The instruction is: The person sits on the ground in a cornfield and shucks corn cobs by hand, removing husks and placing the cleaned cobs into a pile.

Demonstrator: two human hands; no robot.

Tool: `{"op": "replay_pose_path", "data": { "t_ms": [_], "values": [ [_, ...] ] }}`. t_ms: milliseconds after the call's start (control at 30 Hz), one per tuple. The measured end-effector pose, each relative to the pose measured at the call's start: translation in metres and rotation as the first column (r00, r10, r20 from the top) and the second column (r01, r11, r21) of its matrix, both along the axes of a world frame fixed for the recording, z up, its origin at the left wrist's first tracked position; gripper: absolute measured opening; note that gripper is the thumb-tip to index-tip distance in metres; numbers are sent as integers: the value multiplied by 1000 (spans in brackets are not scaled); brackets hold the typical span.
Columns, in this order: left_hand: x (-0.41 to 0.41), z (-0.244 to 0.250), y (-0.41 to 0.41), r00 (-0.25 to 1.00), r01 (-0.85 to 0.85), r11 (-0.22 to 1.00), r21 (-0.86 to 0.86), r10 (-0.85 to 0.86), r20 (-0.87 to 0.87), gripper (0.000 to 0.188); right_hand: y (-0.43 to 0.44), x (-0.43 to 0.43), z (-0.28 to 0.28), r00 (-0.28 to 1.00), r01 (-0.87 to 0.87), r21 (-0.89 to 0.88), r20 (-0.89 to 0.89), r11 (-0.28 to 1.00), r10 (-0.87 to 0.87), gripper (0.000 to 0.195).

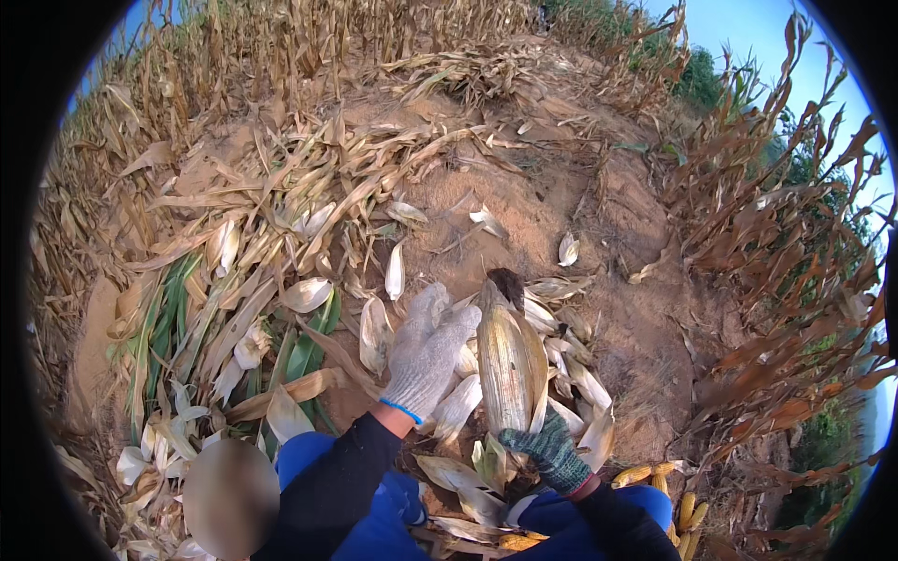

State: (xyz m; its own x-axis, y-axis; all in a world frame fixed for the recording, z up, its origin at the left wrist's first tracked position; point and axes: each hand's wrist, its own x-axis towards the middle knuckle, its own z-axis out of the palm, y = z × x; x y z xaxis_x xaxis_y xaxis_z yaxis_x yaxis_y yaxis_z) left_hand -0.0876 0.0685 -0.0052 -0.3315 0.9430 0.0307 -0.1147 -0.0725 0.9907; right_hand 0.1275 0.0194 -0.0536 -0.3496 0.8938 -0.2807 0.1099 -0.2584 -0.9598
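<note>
A maize ear in its dry, pale husk (506, 365) stands tip up before me, with dark silk (508, 286) at its top. My right hand (548, 452), in a grey-green knit glove, grips the ear around its lower end. Just left of the ear is my left hand (429, 350), wearing a whitish knit glove with a blue cuff. Its fingers are spread and point towards the husk; whether they touch it I cannot tell. Loose husk leaves (459, 407) lie on the soil beneath and around both hands.
Husked yellow maize cobs (691, 515) lie by my right knee, others (519, 541) between my legs. A heap of cut stalks and leaves (280, 210) spreads to the left. Standing dry maize plants (772, 245) line the right, with more (280, 42) at the back.
</note>
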Motion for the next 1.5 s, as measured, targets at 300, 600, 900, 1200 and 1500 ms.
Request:
{"op": "replay_pose_path", "data": {
  "t_ms": [300, 600, 900, 1200, 1500],
  "values": [
    [29, -1, 22, 878, -29, 962, -273, 155, 453, 34, -26, -19, -6, 834, -83, 327, 540, 941, -114, 78],
    [55, -22, 35, 788, -18, 993, -116, 85, 610, 39, -43, -33, -36, 975, -61, 56, -211, 997, 71, 50],
    [72, -15, 32, 765, -36, 999, -33, 49, 642, 16, 9, -40, -35, 907, 291, 307, -391, 906, -159, 40],
    [86, -17, -7, 906, 307, 928, 212, -217, -363, 7, 85, -14, -26, 407, 527, -443, -618, 725, -673, 36],
    [12, 15, -43, 673, 740, 673, 21, -740, 4, 23, 119, 132, -9, 138, 534, -618, -611, 578, -780, 80]
  ]
}}
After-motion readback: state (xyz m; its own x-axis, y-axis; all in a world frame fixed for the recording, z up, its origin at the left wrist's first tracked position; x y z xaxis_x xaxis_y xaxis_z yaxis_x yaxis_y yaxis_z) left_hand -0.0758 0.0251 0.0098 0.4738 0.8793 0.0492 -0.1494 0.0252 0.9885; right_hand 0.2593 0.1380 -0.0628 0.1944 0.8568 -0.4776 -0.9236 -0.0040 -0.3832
